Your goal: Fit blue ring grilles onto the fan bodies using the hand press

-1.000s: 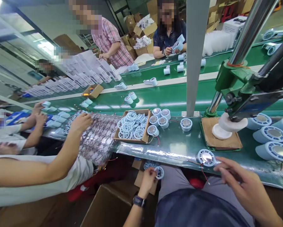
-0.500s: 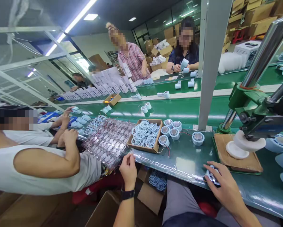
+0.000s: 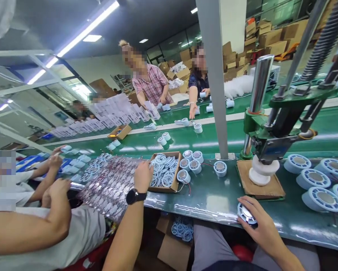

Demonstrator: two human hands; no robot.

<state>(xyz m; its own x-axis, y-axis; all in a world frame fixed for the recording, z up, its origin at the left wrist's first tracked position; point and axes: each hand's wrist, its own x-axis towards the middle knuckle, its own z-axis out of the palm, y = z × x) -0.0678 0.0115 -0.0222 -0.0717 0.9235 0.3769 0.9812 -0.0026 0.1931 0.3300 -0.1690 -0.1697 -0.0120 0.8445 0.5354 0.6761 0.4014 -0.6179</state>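
Pale-blue round fan part, shiny centre, on green surface under right hand, fingers curled over it, rim half hidden. Left hand at cardboard box; grip unclear.

L hand up to ring box

- A box of rings was set on the table, left of centre.
- Four discs were grouped just right of the box; a fifth lay further right.
- A press was mounted right of that, over a pad.
- Housings were laid right of the press.
- The left hand was placed at the box's left edge, beside a heap of parts.
- The right hand was laid on a disc at the near edge, before the pad.
- A second box was kept under the table.
- A conveyor ran behind the table.
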